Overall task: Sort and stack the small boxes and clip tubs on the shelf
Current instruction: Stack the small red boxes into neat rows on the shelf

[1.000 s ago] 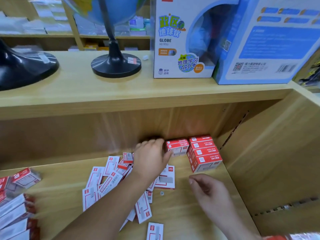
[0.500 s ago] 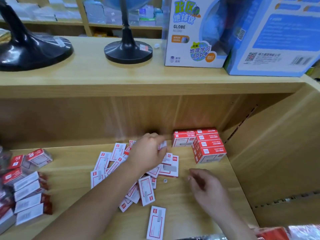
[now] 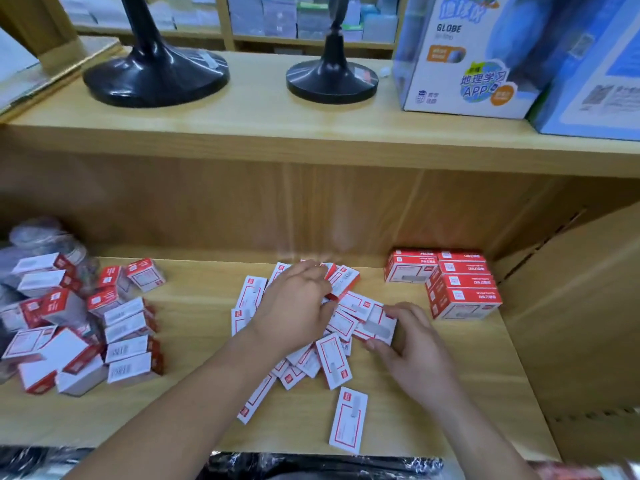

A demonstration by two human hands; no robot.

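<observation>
1. Head view: both forearms are seen reaching in from the lower edge over the lower shelf (image 3: 194,393), the left from the lower left and the right from the lower right.
2. The left hand (image 3: 294,306) is held palm down over the loose boxes (image 3: 334,363) scattered in the middle of the shelf, with its fingers curled down onto the far part of the pile.
3. Its grip cannot be judged, since the fingertips are buried among the boxes and it cannot be told whether one is pinched.
4. The right hand (image 3: 412,348) is placed at the right edge of the same pile, with its back turned up and outward.
5. Its grip is clamped on one small box (image 3: 377,323), white with a red border. Fingers are laid over the far edge and the thumb is pressed against the near edge.
6. A red stack (image 3: 460,296) is seen in the back right corner of the shelf, apart from both hands.
7. A left heap (image 3: 128,336) of similar boxes is piled at the far left, with blurred clear tubs (image 3: 41,237) behind it.
8. A single box (image 3: 348,420) is left lying flat near the front edge, apart from the pile.
9. Two black stands (image 3: 156,74) and a globe carton (image 3: 464,64) are carried on the upper shelf (image 3: 242,129).
</observation>
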